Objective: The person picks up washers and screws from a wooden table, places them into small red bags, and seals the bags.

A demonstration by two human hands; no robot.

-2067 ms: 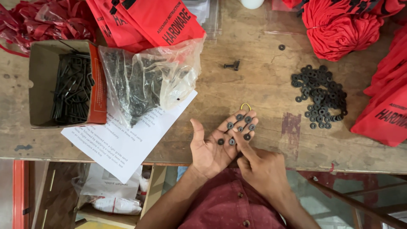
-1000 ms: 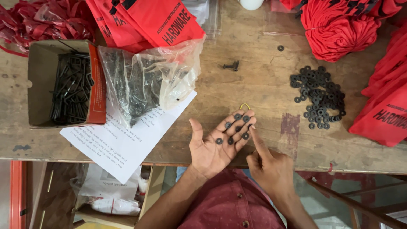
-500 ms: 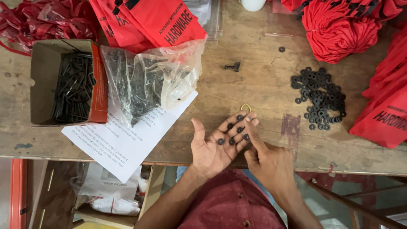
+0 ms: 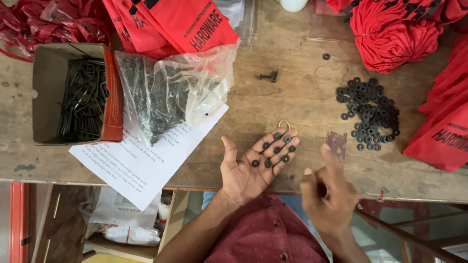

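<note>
The wooden counter carries a pile of black washers. Toward the viewer from that pile, the left hand lies palm up, spread wide, cradling several loose washers. The right hand, blurred, hovers nearer still, fingers loosely curled, holding nothing visible.

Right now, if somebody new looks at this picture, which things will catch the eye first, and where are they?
The open left hand at the table's near edge, palm up, carries several small black washers on its fingers. Bright red bags crowd the top, and a loose pile of black washers lies at right. The right hand is blurred beside it.
</note>
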